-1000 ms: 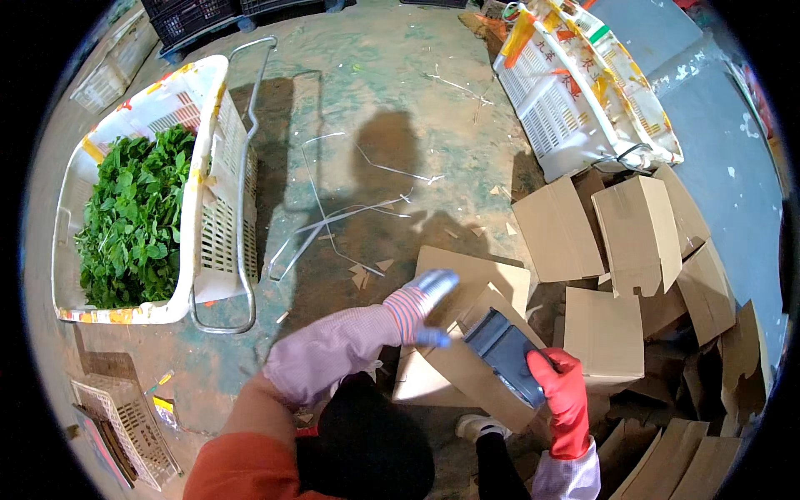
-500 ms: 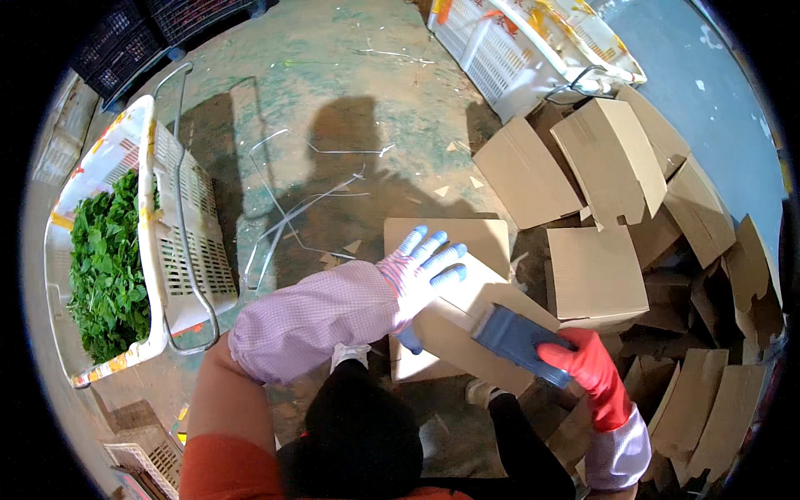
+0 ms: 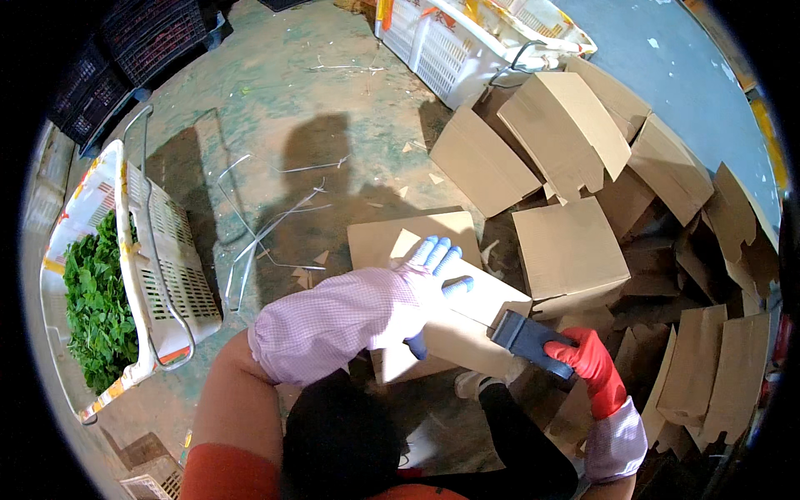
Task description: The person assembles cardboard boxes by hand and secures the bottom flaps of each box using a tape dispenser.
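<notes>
Carton: the cardboard carton (image 3: pixel 473 339) sits low in front of the person, near the feet, its brown flaps (image 3: pixel 490 292) lying askew on top.
Left hand: the gloved left hand (image 3: pixel 429 282) lies over the flaps, fingers spread apart, the thumb reaching down the near side (whether the whole palm bears on the board, I cannot tell).
Right hand: the red-gloved right hand (image 3: pixel 587 358) has its fingers clamped on the rear end of the dark hand tool.
Dark hand tool: the dark hand tool (image 3: pixel 532 343) is at the carton's right end, its front end angled toward the flaps (perhaps a tape dispenser; contact with the board is unclear).
Pressing well: spread pressure from a flat palm should suit thin board better than fingertips, which could dent it.
Tool angle: keeping the front end square to the flap line, wrist steady, would likely avoid skewing.
Finger safety: the left fingers are best kept clear of the tool's front end, which may be sharp.
Loose cartons: more loose cartons (image 3: pixel 571 250) crowd the right side, close enough to catch a swinging elbow.
Greens: a white crate (image 3: pixel 171 279) of leafy greens (image 3: pixel 98 304) stands well apart, at left.
</notes>
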The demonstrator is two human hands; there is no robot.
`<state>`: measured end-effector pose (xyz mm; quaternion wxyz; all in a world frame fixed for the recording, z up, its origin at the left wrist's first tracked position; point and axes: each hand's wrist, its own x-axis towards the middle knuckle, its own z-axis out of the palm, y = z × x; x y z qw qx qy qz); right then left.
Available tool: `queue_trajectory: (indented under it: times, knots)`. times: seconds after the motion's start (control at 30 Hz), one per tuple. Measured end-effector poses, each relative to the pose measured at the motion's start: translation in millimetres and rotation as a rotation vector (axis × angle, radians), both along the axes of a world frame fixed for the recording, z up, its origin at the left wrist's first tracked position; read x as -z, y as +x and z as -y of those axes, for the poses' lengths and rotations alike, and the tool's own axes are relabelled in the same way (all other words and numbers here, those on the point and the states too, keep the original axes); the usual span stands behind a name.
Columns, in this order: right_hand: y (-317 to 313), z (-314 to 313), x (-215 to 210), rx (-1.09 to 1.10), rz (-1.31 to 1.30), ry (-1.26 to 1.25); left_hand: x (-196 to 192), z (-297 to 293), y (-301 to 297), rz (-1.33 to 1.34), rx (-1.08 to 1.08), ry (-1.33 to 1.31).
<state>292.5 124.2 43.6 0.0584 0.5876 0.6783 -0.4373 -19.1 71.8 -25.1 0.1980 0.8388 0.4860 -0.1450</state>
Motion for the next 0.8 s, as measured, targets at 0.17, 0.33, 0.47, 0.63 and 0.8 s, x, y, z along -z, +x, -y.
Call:
queue_trajectory:
  times: [0.17, 0.33, 0.47, 0.63, 0.8]
  knots:
    - [26, -4, -6, 0.094, -0.091, -0.101, -4, -1, -3, 0.042, 0.008, -0.009]
    - [57, -10, -37, -0.011, 0.062, -0.008, 2, 2, -5, 0.073, 0.007, 0.023]
    - [94, 0, -38, 0.019, 0.275, 0.133, -1, 0, -3, 0.048, -0.004, -0.001]
    - [130, 6, -17, 0.001, 0.335, 0.166, -10, 0, 0, 0.011, -0.010, 0.003]
    - [113, 0, 46, -0.298, 0.358, 0.325, 3, 5, -8, 0.071, 0.127, 0.106]
